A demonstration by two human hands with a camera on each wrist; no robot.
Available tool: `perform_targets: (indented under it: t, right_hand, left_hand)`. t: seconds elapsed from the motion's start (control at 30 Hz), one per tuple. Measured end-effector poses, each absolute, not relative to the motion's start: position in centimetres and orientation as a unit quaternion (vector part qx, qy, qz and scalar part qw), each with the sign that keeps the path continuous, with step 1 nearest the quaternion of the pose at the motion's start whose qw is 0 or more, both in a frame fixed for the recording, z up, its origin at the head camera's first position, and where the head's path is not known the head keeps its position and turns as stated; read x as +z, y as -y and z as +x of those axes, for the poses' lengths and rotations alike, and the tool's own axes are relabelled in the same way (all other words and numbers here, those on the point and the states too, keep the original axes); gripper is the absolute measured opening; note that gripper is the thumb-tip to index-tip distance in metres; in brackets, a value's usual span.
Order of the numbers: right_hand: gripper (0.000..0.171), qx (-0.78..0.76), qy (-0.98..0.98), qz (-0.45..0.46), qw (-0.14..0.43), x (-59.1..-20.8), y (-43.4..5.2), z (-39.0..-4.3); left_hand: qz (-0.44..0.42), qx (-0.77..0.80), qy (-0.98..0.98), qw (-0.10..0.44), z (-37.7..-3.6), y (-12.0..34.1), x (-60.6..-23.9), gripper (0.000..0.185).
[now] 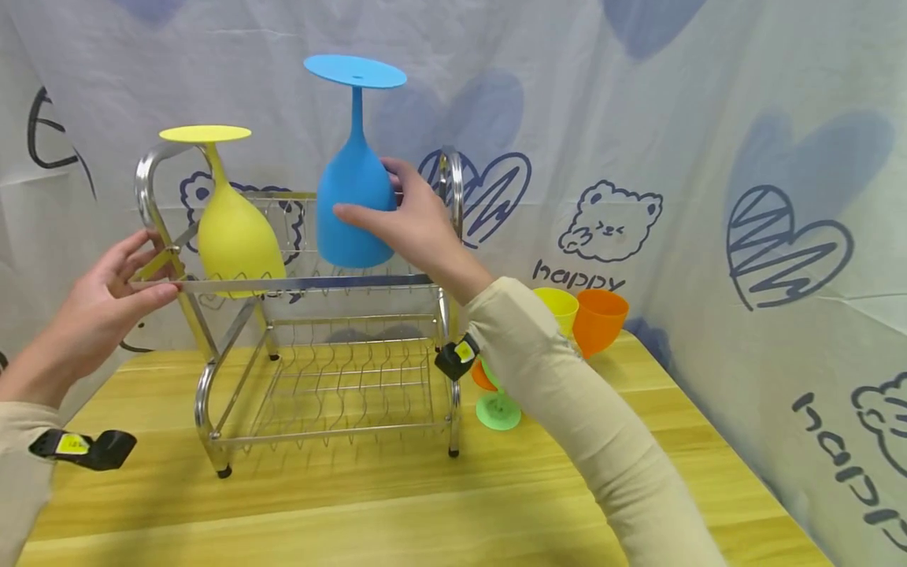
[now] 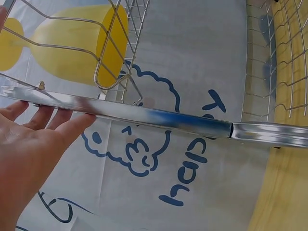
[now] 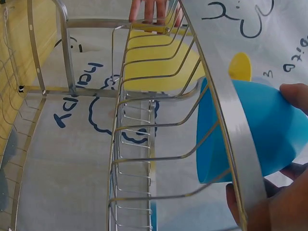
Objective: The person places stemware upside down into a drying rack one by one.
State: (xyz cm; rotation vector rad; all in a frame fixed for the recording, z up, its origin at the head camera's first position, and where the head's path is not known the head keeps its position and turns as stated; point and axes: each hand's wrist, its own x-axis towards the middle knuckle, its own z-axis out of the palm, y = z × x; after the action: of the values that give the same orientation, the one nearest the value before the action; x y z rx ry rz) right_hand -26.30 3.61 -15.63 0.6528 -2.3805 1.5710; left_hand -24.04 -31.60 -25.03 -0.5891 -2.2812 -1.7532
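Observation:
My right hand (image 1: 418, 224) holds a blue plastic goblet (image 1: 352, 185) upside down by its bowl, thumb in front and fingers round the far side. The goblet's rim is low over the upper tier of a two-tier metal dish rack (image 1: 305, 282), just behind the front rail in the right wrist view. On the left of that tier a yellow goblet (image 1: 237, 236) stands inverted, its foot up. My left hand (image 1: 116, 287) grips the rack's upper left side; in the left wrist view its fingers (image 2: 62, 118) meet the side bar.
Right of the rack, partly behind my right sleeve, are a yellow cup (image 1: 556, 309), an orange goblet (image 1: 598, 319) and a green goblet foot (image 1: 498, 413). The wooden table (image 1: 397, 512) ends at a printed cloth (image 1: 708, 118) at the back and right.

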Motion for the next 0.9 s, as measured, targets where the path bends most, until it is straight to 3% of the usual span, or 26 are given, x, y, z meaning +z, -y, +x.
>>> perform_targets:
  t: [0.4,0.9]
  right_hand:
    - [0.076,0.499,0.839,0.205,0.065,-15.2,-0.1,-28.5]
    - [0.069,0.468,0.875,0.118,0.035,-15.6,2.7,-29.9]
  left_hand:
    - [-0.204,-0.608,0.761,0.097,-24.1,31.6,-24.8,0.071]
    - [-0.238,-0.684,0.681,0.109,-23.8,30.9,-25.0,0.074]
